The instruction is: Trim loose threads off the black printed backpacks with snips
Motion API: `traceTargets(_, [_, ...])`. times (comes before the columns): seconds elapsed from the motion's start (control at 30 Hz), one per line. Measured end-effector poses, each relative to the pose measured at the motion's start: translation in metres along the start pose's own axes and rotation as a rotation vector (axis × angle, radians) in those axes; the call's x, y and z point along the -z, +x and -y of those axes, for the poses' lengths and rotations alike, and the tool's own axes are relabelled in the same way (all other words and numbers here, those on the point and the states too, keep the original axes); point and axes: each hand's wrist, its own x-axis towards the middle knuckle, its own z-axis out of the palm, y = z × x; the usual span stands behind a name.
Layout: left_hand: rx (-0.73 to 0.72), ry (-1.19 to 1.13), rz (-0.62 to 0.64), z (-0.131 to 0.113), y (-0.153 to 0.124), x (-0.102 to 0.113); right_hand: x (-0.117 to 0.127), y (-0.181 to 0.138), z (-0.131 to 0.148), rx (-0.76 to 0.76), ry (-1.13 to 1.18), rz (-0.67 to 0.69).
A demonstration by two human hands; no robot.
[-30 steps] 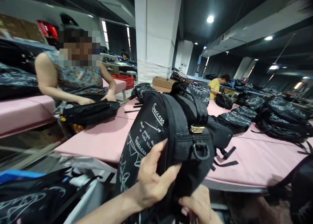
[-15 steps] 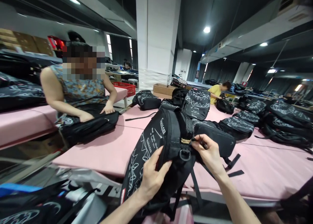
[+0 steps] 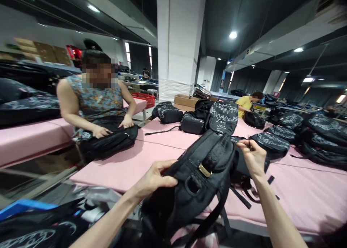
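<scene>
A black backpack (image 3: 203, 157) tilts over the front edge of the pink table, its strap side partly turned up. On it I see a gold metal plate (image 3: 205, 170) and a black D-ring (image 3: 193, 185) below. My left hand (image 3: 155, 177) grips the bag's side, thumb on top and fingers curled behind the fabric. Beside the top end of the bag, my right hand (image 3: 253, 156) is closed around a small dark tool (image 3: 249, 144) that looks like thread snips, mostly hidden by the fingers. Whether the right fingertips touch the bag I cannot tell.
Several printed black backpacks lie across the pink table (image 3: 298, 194), one upright backpack (image 3: 223, 116) just beyond mine. To the left, a co-worker (image 3: 99, 100) handles another black bag (image 3: 108, 143). Dark bags (image 3: 40, 226) and a blue bin edge (image 3: 29, 206) fill the lower left.
The backpack has turned, so its printed face no longer shows and its strap side faces up more. My left hand moved left; my right hand drew away from the gold plate, up and right.
</scene>
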Motion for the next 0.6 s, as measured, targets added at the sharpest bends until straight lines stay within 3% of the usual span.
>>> traceTargets(0.23, [-0.008,-0.039,0.083,0.0,0.012,0.008,0.002,-0.005,-0.008,-0.024,-0.005,0.013])
traceTargets(0.33, [-0.037,0.056,0.091,0.001,0.008,0.014,-0.001,-0.006,-0.004,-0.015,0.012,0.019])
traceTargets(0.4, [-0.148,0.251,0.018,-0.006,0.004,0.017,-0.005,-0.008,0.001,-0.009,0.03,0.005])
traceTargets(0.5, [-0.43,0.67,-0.118,-0.024,-0.003,0.015,-0.012,-0.01,0.011,0.006,0.066,-0.004])
traceTargets(0.6, [-0.72,0.952,-0.067,-0.04,-0.006,0.008,-0.02,-0.013,0.02,0.038,0.102,0.007])
